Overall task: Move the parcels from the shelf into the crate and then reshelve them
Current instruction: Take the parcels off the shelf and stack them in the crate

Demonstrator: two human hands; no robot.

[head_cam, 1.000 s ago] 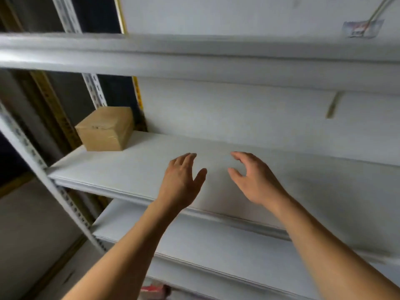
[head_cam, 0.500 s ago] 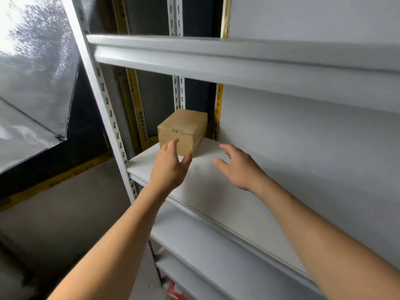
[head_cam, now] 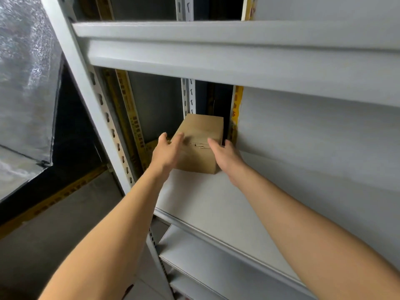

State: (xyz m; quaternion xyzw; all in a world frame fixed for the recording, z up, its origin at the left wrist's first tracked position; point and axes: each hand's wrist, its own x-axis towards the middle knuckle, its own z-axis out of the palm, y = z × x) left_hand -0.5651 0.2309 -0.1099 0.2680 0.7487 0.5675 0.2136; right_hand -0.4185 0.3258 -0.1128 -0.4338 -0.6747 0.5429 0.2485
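One brown cardboard parcel (head_cam: 200, 146) sits at the far left end of the white metal shelf (head_cam: 216, 202), close to the perforated rear upright (head_cam: 187, 96). The left hand (head_cam: 167, 153) and right hand (head_cam: 225, 155) flank the parcel with fingers extended and relaxed. Contact with its sides cannot be confirmed.

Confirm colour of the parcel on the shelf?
Plain brown cardboard parcel, seen in the head view, on the white shelf.
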